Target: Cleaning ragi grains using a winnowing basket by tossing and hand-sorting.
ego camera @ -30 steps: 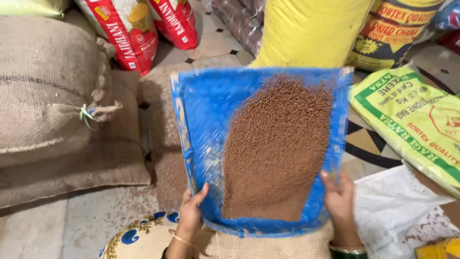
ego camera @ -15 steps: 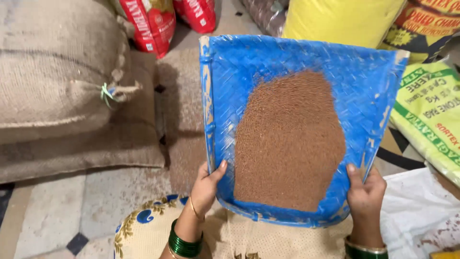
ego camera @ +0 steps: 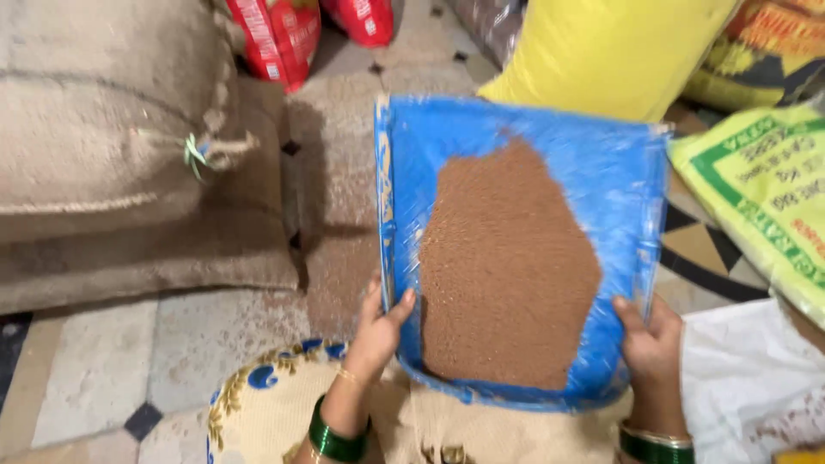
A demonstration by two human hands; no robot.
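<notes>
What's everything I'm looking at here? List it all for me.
winnowing tray: one, blue, centre, held at both near corners
grain: one heap, reddish brown, on the tray
burlap sacks: stacked, tan, left
red bags: two, top
yellow sack: one, top right
green printed sack: one, right
white cloth: one, lower right
tiled floor: beige, scattered with husk
bangles: green, both wrists
left hand: grips tray's left edge
right hand: grips tray's right edge

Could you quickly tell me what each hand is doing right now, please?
Left hand: closed on the left edge of the blue winnowing tray of brown grain.
Right hand: closed on the tray's right edge.
</notes>
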